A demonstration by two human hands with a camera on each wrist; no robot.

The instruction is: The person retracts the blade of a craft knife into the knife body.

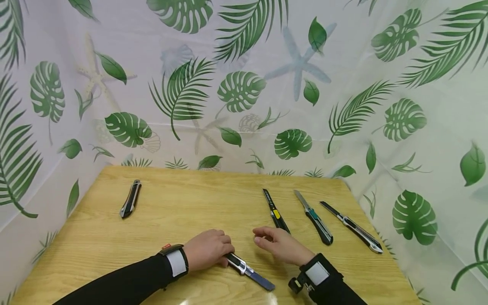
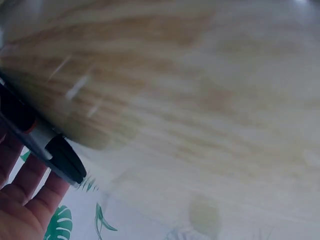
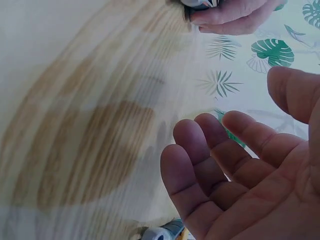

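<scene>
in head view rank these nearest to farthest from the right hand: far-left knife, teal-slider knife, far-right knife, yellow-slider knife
1. Yellow-slider knife, just beyond the right hand
2. Teal-slider knife, to the hand's right
3. Far-right knife, near the table's right edge
4. Far-left knife, near the left edge

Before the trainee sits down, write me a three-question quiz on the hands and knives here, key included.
1. True or false: the right hand is holding a knife.

2. What color marks the middle knife of the three at the right side of the table?
A. Yellow
B. Teal green
C. Red

3. Counting the held knife in the left hand, how many knives show in the head view?

Key:
1. False; its palm is empty in the right wrist view.
2. B.
3. Five: the held knife, the far-left knife and the three at the right.
</scene>
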